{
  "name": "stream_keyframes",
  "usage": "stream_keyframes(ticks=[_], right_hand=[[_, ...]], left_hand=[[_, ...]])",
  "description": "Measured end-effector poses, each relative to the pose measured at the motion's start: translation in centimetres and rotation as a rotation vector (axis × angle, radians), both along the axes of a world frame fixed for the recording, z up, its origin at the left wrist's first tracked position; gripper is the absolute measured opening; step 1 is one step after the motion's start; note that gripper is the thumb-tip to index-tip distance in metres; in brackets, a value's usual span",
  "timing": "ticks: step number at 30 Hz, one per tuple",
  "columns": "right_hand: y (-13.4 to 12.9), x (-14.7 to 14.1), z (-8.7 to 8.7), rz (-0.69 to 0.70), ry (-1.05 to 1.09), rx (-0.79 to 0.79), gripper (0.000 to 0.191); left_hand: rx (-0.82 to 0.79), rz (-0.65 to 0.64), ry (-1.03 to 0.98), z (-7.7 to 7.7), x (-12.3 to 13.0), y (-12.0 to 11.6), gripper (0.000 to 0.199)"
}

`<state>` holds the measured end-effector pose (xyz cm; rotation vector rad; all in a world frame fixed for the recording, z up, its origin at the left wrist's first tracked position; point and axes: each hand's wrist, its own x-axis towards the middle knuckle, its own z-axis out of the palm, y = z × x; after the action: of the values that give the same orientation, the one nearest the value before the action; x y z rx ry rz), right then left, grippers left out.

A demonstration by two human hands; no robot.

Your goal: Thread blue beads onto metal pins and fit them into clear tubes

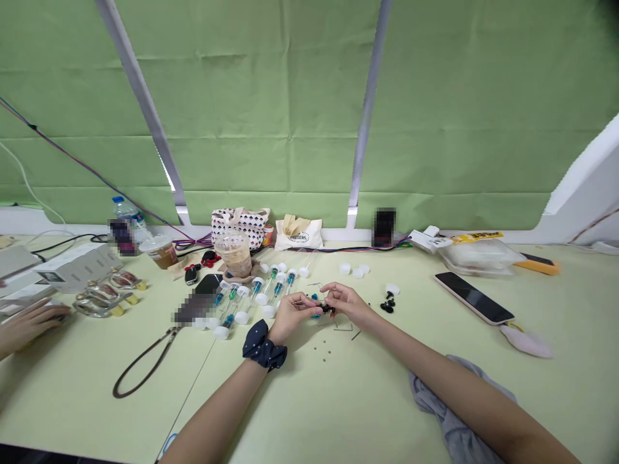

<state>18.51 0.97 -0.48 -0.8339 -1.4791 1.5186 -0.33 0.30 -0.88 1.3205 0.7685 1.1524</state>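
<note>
My left hand (293, 314), with a dark dotted scrunchie (264, 346) round the wrist, is closed on a small black part (327, 309). From the other side the fingers of my right hand (351, 304) pinch the same part, and they hide much of it. Small blue pieces (316, 307) show behind the fingers. Close below the hands lie thin bent metal rods (343, 328) and several tiny grey bits (324, 352). Just right of my right hand is a little group of black knob-like parts (387, 305) with a white cap (393, 289).
Left of my hands lie several clear tubes (255, 288) with white caps and blue or green insides. Beyond stand a drink cup (233, 252) and a white pouch (298, 233). A phone (474, 298) lies right. At far left, another person's hand (36, 323) rests near boxes.
</note>
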Motion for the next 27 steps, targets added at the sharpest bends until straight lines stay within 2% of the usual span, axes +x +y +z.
stream_keyframes(ticks=[4, 10, 17, 20, 24, 27], right_hand=[[-0.1, 0.0, 0.0, 0.025, 0.004, 0.003, 0.045], [0.2, 0.1, -0.4, -0.002, -0.005, -0.003, 0.036], [0.2, 0.0, 0.2, -0.001, 0.007, -0.027, 0.044], [-0.3, 0.1, -0.1, -0.006, 0.012, -0.056, 0.043], [-1.6, 0.0, -1.0, 0.061, -0.05, -0.14, 0.038], [-1.7, -0.1, -0.5, 0.048, -0.081, -0.115, 0.037]], left_hand=[[0.006, 0.015, 0.002, -0.1, -0.2, 0.2, 0.027], [0.012, -0.016, 0.004, -0.2, 0.0, -0.1, 0.026], [-0.009, 0.081, 0.009, 0.0, 0.1, 0.3, 0.026], [-0.034, 0.111, -0.009, -0.7, 0.2, -0.2, 0.024], [-0.148, 0.017, -0.041, -2.3, 0.0, -1.7, 0.023], [-0.165, 0.048, -0.065, -2.2, 0.0, -1.9, 0.025]])
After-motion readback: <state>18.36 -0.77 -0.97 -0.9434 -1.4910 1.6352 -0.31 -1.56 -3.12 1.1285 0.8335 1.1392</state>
